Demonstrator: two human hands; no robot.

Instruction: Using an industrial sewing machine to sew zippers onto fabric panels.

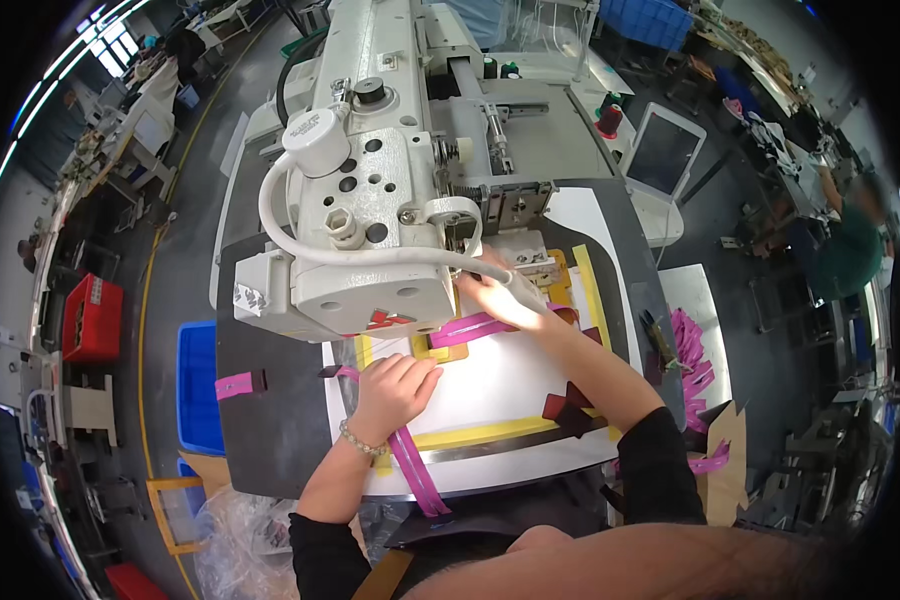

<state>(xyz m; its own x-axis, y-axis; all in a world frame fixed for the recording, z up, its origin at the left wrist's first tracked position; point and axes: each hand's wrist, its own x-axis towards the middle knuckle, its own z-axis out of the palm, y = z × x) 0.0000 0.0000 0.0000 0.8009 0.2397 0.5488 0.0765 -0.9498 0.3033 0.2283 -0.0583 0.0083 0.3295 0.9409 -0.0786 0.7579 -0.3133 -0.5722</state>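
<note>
**Both hands on pink strap at sewing machine head**

I see the left hand resting on the white template board, fingers curled loosely and pressing down; they are bent, not pinched around anything I can make out. A pink strap runs out from under this hand toward the near edge of the tabletop.

The right hand reaches in under the white sewing machine. Its fingers are drawn together on a second length of pink strap, just beside the needle area; whether they truly pinch it or only press it flat, I cannot tell. A white hose crosses just above these fingers.

Yellow tape borders the board, between the two hands and beyond the right fingers. Dark red bow-shaped pieces lie near the right forearm. Well apart, to the right of the right fingers, a pile of pink pieces sits on a side surface. To the left of the left fingers, a single pink tab lies on the tabletop, with a blue bin just past it.
</note>
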